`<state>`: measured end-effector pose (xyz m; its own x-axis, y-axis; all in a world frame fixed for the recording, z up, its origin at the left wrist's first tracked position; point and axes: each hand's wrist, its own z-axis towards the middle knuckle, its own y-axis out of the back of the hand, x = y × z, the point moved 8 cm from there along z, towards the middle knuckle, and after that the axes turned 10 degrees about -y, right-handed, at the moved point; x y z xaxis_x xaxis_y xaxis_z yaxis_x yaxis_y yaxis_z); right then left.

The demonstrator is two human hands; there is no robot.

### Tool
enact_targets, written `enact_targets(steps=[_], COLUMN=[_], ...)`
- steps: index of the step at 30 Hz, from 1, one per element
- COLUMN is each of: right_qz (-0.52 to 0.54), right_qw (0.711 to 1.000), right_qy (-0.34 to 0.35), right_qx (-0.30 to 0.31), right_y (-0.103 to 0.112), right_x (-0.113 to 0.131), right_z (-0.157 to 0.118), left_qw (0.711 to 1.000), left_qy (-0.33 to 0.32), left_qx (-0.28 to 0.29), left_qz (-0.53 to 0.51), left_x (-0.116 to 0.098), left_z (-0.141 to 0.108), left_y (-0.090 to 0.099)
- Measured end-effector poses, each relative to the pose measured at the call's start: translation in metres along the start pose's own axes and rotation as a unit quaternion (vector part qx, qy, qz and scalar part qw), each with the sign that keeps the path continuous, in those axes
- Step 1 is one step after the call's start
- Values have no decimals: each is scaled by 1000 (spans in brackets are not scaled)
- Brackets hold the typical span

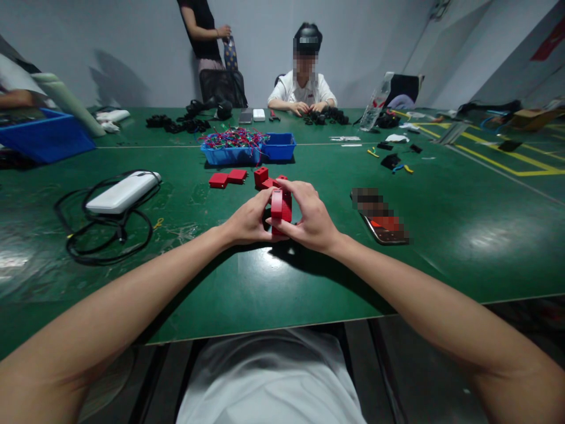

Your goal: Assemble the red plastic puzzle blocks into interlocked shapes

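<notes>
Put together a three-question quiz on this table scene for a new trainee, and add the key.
1. Multiple choice: What is held between the left hand and the right hand?
A) a clear plastic bottle
B) a red block
C) a white power bank

2. True or false: The smartphone lies to the left of both hands.

3. Fill in the colour: The tangled wires lie in a ____ bin.

Key: 1. B; 2. False, it lies to their right; 3. blue.

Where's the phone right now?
In the head view, the phone lies on the green table, to the right of the person's right hand, which holds a red piece.
</notes>
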<state>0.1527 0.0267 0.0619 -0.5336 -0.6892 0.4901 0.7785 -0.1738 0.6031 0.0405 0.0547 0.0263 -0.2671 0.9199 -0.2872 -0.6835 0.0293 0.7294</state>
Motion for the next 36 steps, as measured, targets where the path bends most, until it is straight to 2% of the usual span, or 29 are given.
enact_targets(steps=[6,16,29,36], right_qz=[26,62,96,118], right_qw=[999,997,992,990], right_qy=[-34,1,-49,-39], right_qx=[10,38,59,68], right_y=[-4,-8,-7,-8], right_x=[-11,-6,-10,-11], right_z=[3,2,3,3], left_qw=[1000,998,998,998], left_qy=[27,60,56,52], left_qx=[8,21,20,20], left_qz=[-1,-10,-14,-15], left_x=[4,6,7,6], left_z=[-1,-1,-2,-2], left_y=[-1,-2,-2,-2])
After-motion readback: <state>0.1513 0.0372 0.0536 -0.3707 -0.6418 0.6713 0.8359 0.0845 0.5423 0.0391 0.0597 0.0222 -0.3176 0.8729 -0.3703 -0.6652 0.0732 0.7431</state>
